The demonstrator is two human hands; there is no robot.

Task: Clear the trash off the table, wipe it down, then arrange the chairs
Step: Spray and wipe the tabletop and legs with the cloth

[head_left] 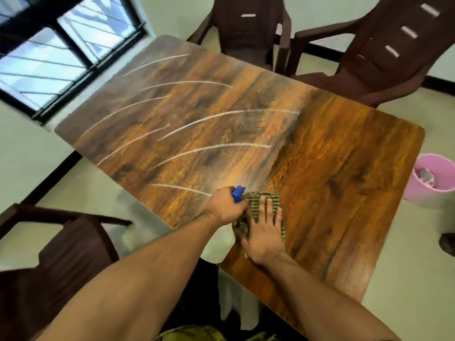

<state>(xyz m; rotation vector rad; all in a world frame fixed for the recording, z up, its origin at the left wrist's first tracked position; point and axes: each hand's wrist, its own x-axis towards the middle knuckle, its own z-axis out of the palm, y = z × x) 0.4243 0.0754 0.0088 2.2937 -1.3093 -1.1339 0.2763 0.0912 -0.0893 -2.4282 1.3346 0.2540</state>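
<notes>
- Table (320, 156): wood-grain top, runs diagonally from upper left of the frame to lower right. No loose trash visible on its surface.
- Streaks (216, 116): several thin pale curved lines arc across the left and centre of the tabletop.
- Left hand (227, 207): at lower centre of the frame, over the table's near edge, fingers curled tight around a blue spray nozzle (238, 193). The bottle body below the nozzle is hidden by the hand.
- Right hand (264, 230): just right of the left hand, palm down, fingers spread flat and pressing on a cloth (267, 201).
- Cloth: green-and-dark striped, lying on the tabletop near its near edge, partly covered by the right hand.
- Chairs: two dark brown plastic chairs at the top, one at top centre (248, 35), one at upper right (384, 52), both beside the table's far edge; a third (61, 262) at lower left.
- Pink bin (428, 185): on the floor at the right edge, beside the table's corner, with crumpled items inside.
- Window (61, 50): dark-framed, upper left.
</notes>
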